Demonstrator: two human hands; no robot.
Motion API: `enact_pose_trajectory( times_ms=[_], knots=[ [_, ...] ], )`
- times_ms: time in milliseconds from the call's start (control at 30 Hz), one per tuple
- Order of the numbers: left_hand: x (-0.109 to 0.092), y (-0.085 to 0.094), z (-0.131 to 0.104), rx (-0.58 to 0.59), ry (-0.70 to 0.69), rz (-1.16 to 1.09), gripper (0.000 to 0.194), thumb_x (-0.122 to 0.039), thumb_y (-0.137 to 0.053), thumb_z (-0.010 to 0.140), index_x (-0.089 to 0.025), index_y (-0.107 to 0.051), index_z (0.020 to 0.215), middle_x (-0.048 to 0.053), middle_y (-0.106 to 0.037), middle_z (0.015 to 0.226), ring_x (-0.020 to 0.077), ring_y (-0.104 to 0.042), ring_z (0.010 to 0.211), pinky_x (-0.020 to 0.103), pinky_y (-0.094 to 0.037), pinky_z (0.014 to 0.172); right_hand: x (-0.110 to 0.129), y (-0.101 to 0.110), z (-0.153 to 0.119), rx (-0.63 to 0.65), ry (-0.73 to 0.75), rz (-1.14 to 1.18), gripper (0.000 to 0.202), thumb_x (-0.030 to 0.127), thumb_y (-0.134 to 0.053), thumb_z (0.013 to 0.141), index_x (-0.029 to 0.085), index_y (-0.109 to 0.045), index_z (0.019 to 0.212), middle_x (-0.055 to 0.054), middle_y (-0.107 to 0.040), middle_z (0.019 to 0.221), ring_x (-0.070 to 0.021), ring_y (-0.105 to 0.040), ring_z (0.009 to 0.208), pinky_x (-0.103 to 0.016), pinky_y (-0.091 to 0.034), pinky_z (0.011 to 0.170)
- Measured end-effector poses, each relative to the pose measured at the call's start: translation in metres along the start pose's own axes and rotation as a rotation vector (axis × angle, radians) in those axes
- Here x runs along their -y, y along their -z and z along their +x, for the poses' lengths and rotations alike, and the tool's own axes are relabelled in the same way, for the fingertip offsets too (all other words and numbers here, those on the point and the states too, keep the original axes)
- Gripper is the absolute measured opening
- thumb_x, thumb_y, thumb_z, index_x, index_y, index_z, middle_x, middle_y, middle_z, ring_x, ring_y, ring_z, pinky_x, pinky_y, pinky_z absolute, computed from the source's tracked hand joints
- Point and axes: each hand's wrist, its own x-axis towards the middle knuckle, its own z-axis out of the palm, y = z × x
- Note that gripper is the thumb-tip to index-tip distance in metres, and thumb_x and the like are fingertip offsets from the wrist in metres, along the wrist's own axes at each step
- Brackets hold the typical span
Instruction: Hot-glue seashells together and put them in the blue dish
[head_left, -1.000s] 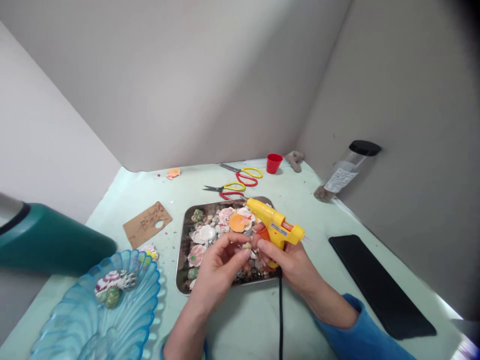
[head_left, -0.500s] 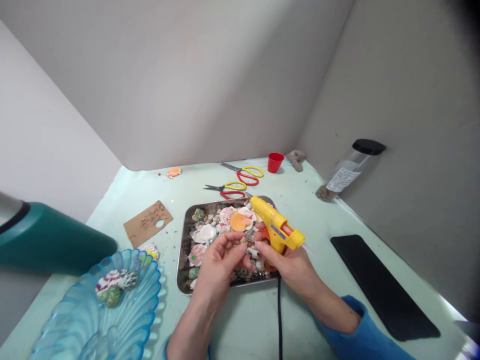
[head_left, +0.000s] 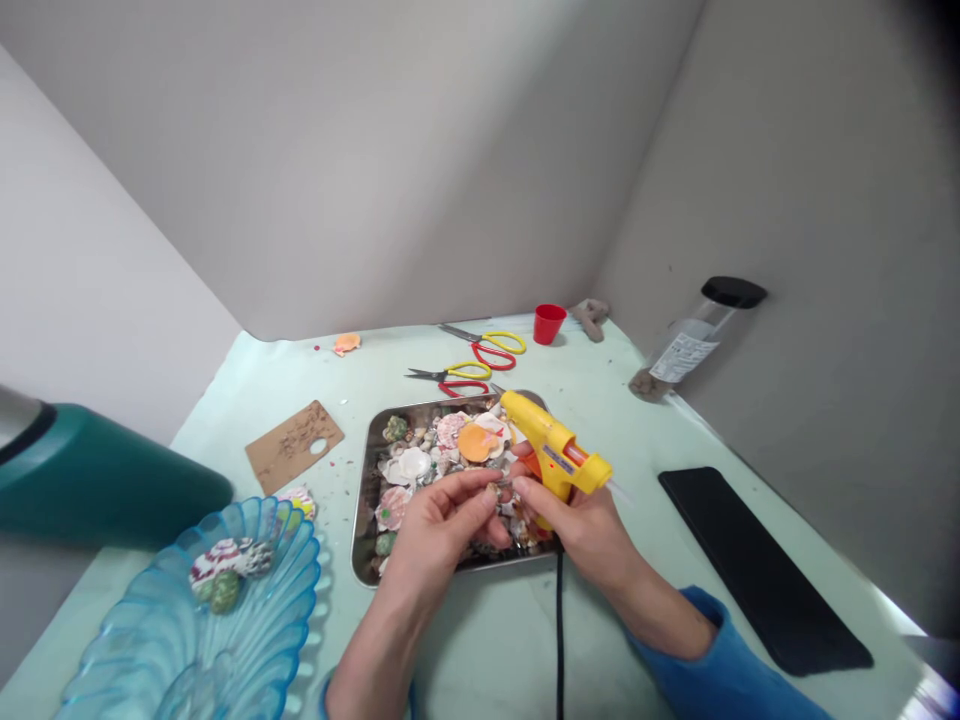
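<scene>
A yellow glue gun [head_left: 551, 440] is held in my right hand [head_left: 589, 525], its nozzle pointing up and left over the tray. The thumb and a finger of that hand reach toward my left fingertips. My left hand [head_left: 450, 520] pinches a tiny object, too small to make out, above the tray. Under both hands lies a metal tray [head_left: 362, 540] filled with shells and small stones. An orange shell [head_left: 478, 442] and a white shell [head_left: 414, 462] show on the pile. A black cord [head_left: 559, 630] runs down from the gun.
Two pairs of scissors [head_left: 495, 355] lie behind the tray, near a red cup [head_left: 549, 324]. A brown board [head_left: 289, 452], blue dish [head_left: 289, 640] and green bottle [head_left: 112, 480] are at left. At right are a clear jar [head_left: 686, 350] and black pad [head_left: 757, 565].
My left fingertips have shifted slightly and turned around the tiny object, close to my right fingertips. The glue gun stays in my right hand, nearly still.
</scene>
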Motion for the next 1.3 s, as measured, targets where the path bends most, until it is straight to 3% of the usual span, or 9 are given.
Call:
enact_pose_trajectory(
  times_ms=[133,233,400,533,733,933,1133,1300],
  knots=[
    [0.0,-0.001,0.001,-0.015,-0.006,0.042,0.046,-0.043,-0.08,0.064,-0.011,-0.07,0.096,0.002,-0.066,0.052,0.0124,-0.06,0.049,0.024,-0.048,0.056,-0.004,0.002,0.001,0.022,0.014,-0.003,0.026,0.034,-0.07,0.076,0.019,-0.063,0.097,-0.001,-0.066,0.082,-0.0131,-0.06,0.066,-0.026,-0.049,0.063],
    [0.0,-0.001,0.002,-0.035,-0.013,0.028,0.042,-0.041,-0.08,0.065,-0.01,-0.071,0.092,0.002,-0.066,0.051,0.0115,-0.06,0.047,0.022,-0.048,0.054,-0.006,0.003,0.001,0.04,0.022,-0.03,0.026,0.038,-0.068,0.08,0.019,-0.063,0.097,0.0,-0.064,0.079,-0.0112,-0.055,0.06,-0.025,-0.048,0.058],
    [-0.002,0.001,0.003,-0.14,-0.046,-0.163,0.037,-0.031,-0.082,0.064,-0.011,-0.07,0.091,0.005,-0.073,0.071,0.0086,-0.059,0.048,0.021,-0.05,0.052,-0.007,0.006,0.001,0.058,0.018,-0.068,0.031,0.044,-0.063,0.084,0.019,-0.061,0.102,0.003,-0.058,0.067,-0.0116,-0.051,0.055,-0.025,-0.046,0.053],
    [-0.004,0.004,0.005,-0.173,-0.055,-0.329,0.035,-0.026,-0.084,0.063,-0.01,-0.069,0.09,0.006,-0.073,0.077,0.0058,-0.055,0.046,0.021,-0.053,0.051,-0.006,0.013,0.001,0.077,-0.023,-0.122,0.035,0.047,-0.065,0.082,0.018,-0.063,0.102,-0.001,-0.064,0.071,-0.0117,-0.051,0.052,-0.027,-0.048,0.051],
    [-0.005,0.01,0.008,-0.19,-0.039,-0.479,0.031,-0.026,-0.085,0.061,-0.01,-0.068,0.082,0.004,-0.071,0.079,0.0039,-0.051,0.046,0.019,-0.052,0.047,-0.002,0.023,0.004,0.171,-0.012,-0.283,0.029,0.044,-0.069,0.078,0.019,-0.071,0.092,-0.003,-0.069,0.071,-0.0155,-0.059,0.053,-0.029,-0.05,0.051],
    [-0.004,0.011,0.008,-0.195,-0.061,-0.551,0.027,-0.028,-0.084,0.063,-0.01,-0.066,0.073,0.001,-0.066,0.075,0.0017,-0.045,0.044,0.016,-0.044,0.042,-0.004,0.028,0.009,0.27,0.155,-0.409,0.016,0.031,-0.07,0.079,0.024,-0.071,0.093,-0.002,-0.072,0.079,-0.0219,-0.066,0.069,-0.032,-0.054,0.062],
    [-0.003,0.011,0.008,-0.188,-0.051,-0.564,0.026,-0.028,-0.083,0.065,-0.01,-0.065,0.071,0.001,-0.064,0.072,0.0005,-0.039,0.042,0.016,-0.038,0.04,-0.002,0.028,0.011,0.293,0.208,-0.472,0.012,0.027,-0.068,0.08,0.023,-0.07,0.091,-0.003,-0.069,0.076,-0.0223,-0.063,0.067,-0.03,-0.049,0.054],
    [-0.002,0.012,0.008,-0.171,-0.026,-0.577,0.025,-0.026,-0.083,0.065,-0.01,-0.064,0.07,0.001,-0.063,0.069,0.0,-0.036,0.042,0.016,-0.035,0.04,0.002,0.024,0.01,0.351,0.232,-0.559,0.007,0.027,-0.067,0.081,0.022,-0.062,0.081,0.002,-0.061,0.064,-0.0167,-0.055,0.056,-0.028,-0.043,0.051]
  ],
)
